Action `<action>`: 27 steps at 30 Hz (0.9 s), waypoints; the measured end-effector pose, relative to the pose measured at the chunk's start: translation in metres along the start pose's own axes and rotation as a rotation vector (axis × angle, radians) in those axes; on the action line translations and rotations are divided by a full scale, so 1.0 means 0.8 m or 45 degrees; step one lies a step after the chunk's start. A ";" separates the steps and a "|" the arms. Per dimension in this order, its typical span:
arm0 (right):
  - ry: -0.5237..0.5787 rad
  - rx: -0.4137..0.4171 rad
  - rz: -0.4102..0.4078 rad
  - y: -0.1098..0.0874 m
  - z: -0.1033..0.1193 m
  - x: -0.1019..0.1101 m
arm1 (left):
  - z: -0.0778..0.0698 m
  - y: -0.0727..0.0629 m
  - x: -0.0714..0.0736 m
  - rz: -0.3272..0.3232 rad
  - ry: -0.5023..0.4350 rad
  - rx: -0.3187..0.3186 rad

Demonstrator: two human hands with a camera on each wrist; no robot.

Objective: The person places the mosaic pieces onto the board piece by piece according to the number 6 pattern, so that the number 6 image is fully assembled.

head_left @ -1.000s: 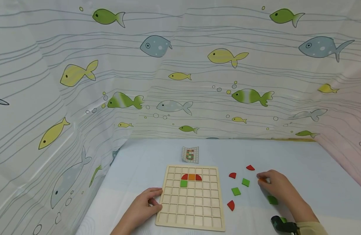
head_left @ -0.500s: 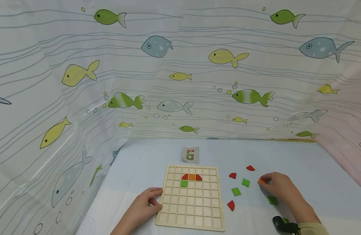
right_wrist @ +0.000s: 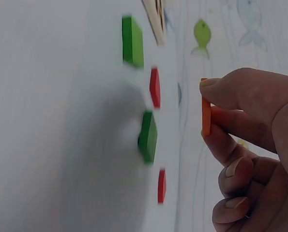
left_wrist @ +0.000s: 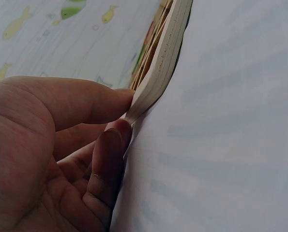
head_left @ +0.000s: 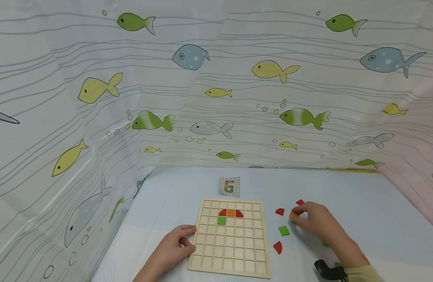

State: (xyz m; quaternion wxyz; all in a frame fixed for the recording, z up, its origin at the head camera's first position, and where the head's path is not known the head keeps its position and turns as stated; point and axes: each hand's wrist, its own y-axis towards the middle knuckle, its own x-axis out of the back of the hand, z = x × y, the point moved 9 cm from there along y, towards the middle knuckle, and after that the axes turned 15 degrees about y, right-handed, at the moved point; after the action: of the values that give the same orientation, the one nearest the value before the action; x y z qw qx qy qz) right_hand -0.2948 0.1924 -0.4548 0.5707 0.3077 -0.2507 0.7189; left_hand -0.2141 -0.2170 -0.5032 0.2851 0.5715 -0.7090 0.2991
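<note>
in the head view, the person's left grip [head_left: 174,246], relaxed and closed round nothing, touches the left edge of the grid board [head_left: 229,243], probably to steady it. the right grip [head_left: 316,223] pinches an orange piece [head_left: 293,214] above the worktop [head_left: 262,184], right of the board; half a second ago it was farther right. the left wrist view shows light contact at the board's side. in the right wrist view, thumb and finger hold the orange piece by opposite edges, likely leaving its faces free; red pieces [right_wrist: 155,88] and green pieces [right_wrist: 147,137] lie apart.
</note>
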 end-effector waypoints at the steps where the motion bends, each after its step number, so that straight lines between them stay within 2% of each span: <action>1: -0.002 0.020 0.002 0.002 0.009 -0.005 | 0.000 0.000 0.000 0.000 0.000 -0.002; 10: 0.031 0.154 0.063 0.017 0.067 -0.052 | 0.003 0.000 -0.001 -0.001 0.019 -0.029; 17: 0.018 0.200 0.088 0.019 0.087 -0.072 | 0.001 0.001 -0.001 0.000 0.008 -0.052; 27: 0.012 0.377 0.180 0.019 0.126 -0.099 | 0.003 0.001 0.000 -0.011 0.022 -0.052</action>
State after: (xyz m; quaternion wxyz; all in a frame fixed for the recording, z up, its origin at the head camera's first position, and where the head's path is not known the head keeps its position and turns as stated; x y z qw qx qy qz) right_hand -0.2812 0.0643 -0.4436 0.4684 0.3665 -0.1603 0.7877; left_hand -0.2153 -0.2184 -0.5046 0.3040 0.5662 -0.7099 0.2882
